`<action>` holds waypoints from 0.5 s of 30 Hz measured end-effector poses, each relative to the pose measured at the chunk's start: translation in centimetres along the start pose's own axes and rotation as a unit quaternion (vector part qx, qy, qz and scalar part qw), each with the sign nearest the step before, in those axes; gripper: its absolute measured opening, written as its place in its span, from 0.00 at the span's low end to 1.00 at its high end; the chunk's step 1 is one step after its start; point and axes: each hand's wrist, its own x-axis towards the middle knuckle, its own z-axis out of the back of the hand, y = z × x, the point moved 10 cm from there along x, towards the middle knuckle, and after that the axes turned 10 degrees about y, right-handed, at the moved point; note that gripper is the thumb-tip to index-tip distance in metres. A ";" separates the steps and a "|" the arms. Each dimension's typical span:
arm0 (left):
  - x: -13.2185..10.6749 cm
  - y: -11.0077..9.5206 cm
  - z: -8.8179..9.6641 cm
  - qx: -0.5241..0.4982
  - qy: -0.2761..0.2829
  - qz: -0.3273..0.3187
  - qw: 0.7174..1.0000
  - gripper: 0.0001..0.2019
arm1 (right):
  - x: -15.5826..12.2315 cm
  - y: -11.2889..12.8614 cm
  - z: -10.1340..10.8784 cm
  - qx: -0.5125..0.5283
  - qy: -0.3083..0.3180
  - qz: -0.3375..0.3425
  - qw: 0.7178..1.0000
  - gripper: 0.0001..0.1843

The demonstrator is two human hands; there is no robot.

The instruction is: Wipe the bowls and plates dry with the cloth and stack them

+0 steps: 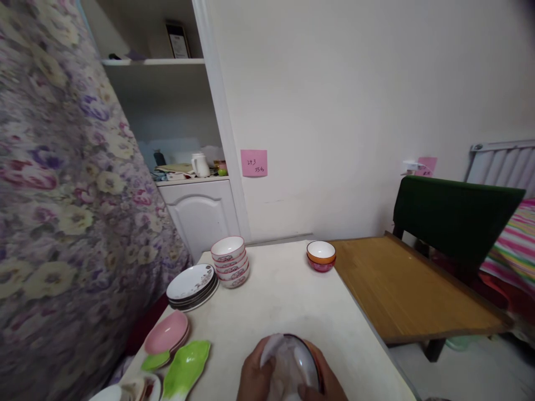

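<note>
Near the table's front edge, a bowl (304, 359) with a dark rim and a white inside is tilted toward me between both hands. My right hand (329, 380) is closed round its right side, the thumb over the near rim. A thin white cloth or tissue (281, 356) lies bunched inside the bowl and over its left rim. My left hand (254, 374) grips this cloth at the left, thumb in front; whether its hidden fingers also touch the bowl I cannot tell.
On the white table (267, 303) stand stacked patterned bowls (228, 262), plates (191, 284), pink dishes (167, 332), a green leaf-shaped dish (186, 367) and two stacked bowls (321, 255), orange over red. A brown wooden table (409, 284) adjoins at right; a floral curtain (75, 167) hangs left.
</note>
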 end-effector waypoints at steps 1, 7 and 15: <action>-0.4 1.0 0.3 -0.020 -0.045 0.013 0.999 0.20 | 0.0 -0.3 0.3 0.014 -0.023 0.010 1.000 0.40; -1.3 2.3 0.5 -0.014 -0.087 0.028 0.996 0.22 | -0.6 -0.7 0.3 0.032 -0.022 -0.006 0.999 0.43; 0.1 0.1 -0.1 -0.007 0.021 0.007 1.000 0.19 | 0.0 1.0 -0.5 -0.004 0.025 0.013 1.000 0.40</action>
